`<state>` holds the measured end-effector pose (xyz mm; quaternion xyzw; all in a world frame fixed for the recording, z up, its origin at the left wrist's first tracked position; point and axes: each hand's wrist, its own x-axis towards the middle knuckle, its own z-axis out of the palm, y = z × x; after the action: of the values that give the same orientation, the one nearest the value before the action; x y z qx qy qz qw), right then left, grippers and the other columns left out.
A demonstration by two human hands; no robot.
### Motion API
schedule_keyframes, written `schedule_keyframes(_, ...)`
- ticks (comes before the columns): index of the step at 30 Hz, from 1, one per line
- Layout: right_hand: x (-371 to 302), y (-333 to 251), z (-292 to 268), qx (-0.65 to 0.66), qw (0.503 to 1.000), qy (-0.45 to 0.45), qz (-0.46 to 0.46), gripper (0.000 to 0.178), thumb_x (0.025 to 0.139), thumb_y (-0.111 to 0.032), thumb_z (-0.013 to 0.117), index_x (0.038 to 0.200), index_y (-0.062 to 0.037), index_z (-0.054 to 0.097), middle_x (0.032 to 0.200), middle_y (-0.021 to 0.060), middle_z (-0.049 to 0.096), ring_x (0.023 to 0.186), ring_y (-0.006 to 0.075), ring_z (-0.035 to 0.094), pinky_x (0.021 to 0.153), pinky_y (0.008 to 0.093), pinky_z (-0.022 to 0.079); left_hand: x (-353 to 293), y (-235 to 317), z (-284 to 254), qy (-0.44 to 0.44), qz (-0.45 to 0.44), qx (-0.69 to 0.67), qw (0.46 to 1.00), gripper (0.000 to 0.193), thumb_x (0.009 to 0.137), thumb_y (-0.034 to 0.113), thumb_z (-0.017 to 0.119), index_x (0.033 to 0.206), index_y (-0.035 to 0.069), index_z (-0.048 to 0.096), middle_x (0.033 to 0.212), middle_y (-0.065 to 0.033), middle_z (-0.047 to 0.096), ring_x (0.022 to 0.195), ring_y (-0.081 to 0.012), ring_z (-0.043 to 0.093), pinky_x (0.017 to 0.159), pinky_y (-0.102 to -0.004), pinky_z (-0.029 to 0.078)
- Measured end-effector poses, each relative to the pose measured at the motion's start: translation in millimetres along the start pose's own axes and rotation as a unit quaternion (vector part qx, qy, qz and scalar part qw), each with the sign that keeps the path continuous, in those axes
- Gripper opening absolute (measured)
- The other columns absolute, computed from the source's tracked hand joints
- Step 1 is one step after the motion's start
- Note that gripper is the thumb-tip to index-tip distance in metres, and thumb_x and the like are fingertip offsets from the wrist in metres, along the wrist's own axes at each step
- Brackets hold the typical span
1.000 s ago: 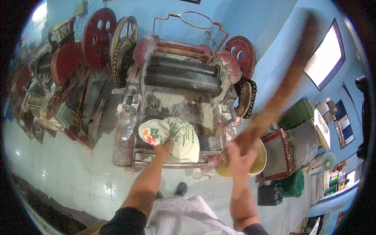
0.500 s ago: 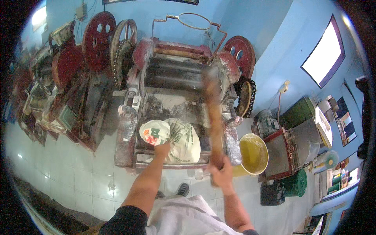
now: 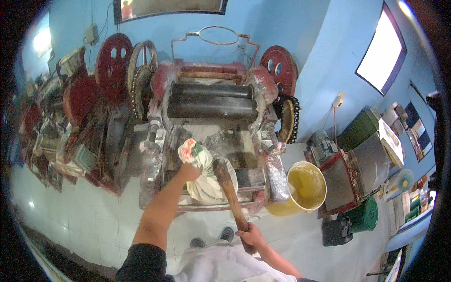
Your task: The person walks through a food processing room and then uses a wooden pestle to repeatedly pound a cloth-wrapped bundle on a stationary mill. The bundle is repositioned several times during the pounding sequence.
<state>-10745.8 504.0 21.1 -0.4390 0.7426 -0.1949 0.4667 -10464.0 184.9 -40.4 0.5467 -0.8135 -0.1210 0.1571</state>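
Observation:
My left hand (image 3: pixel 190 172) is closed round the gathered neck of a white printed sack (image 3: pixel 206 186), whose bunched top sticks up above the fist. The sack rests at the front of a roller machine's bed (image 3: pixel 181 136). In my right hand (image 3: pixel 253 237) is a long wooden stick (image 3: pixel 230 190), gripped near its lower end. Its dark far end lies against the sack's right side; whether it presses in cannot be told. Behind the bed sit the machine's dark rollers (image 3: pixel 213 107).
A yellow bucket (image 3: pixel 307 188) stands right of the machine's front corner. Farther right are a red-framed machine (image 3: pixel 338 174), a green bin (image 3: pixel 365 214) and a black container (image 3: pixel 337 230). Another machine with red wheels (image 3: pixel 82 101) stands at the left. A toothed gear (image 3: pixel 290 118) is exposed at the right.
The stick has swung down and left, from upright beside the sack to lying against it. My left hand has tilted the sack's neck more upright. The view has shifted slightly.

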Motion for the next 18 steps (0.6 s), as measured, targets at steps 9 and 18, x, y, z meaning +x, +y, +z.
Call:
schedule_keyframes(9, -16, -62, -88, 0.12, 0.952, 0.213, -0.185, 0.049, 0.075, -0.015, 0.075, 0.117, 0.0064, 0.06, 0.103, 0.0187, 0.071, 0.097, 0.0235, 0.068, 0.087, 0.0372, 0.053, 78, 173, -152, 0.238, -0.399, -0.781, 0.417, 0.034, 0.091, 0.029, 0.06, 0.116, 0.005, 0.055, 0.097, -0.0074, 0.056, 0.082, -0.0228, 0.059, 0.074, -0.041, 0.054)
schedule_keyframes(18, -91, -239, -183, 0.313, 0.752, 0.346, -0.466, 0.059, 0.081, -0.005, 0.077, 0.131, -0.0044, 0.046, 0.104, 0.011, 0.065, 0.09, 0.0194, 0.065, 0.083, 0.0329, 0.052, -61, 163, -37, 0.076, -0.438, -0.488, 0.751, 0.057, 0.099, 0.042, 0.05, 0.13, -0.006, 0.054, 0.13, -0.0203, 0.06, 0.114, -0.0353, 0.059, 0.1, -0.0398, 0.044)
